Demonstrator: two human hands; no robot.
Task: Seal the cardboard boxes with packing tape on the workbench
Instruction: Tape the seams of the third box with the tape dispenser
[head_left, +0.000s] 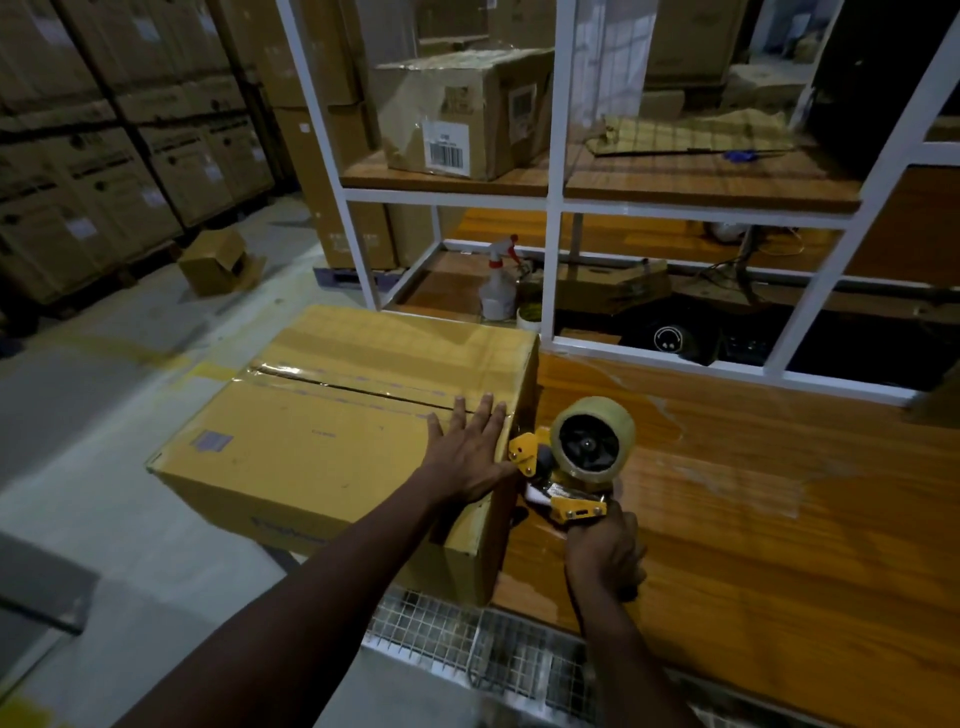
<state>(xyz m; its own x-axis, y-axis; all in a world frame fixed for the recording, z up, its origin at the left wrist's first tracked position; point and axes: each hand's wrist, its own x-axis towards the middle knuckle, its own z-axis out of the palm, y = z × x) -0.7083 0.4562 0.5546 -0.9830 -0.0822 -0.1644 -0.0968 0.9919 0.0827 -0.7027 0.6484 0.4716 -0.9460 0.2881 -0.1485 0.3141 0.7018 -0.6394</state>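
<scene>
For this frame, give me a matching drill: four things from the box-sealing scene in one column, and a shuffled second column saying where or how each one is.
Things
1. left hand
2. right hand
3. spray bottle
4. cardboard box

States
A. stands upright within the white shelf frame
B. sits at the left end of the workbench, clear tape along its seam
C. grips the handle of the tape dispenser
D. rests flat on the box top

Pairs: 1-D, 2-C, 3-A, 4-B

Print on the cardboard box is unreadable.
</scene>
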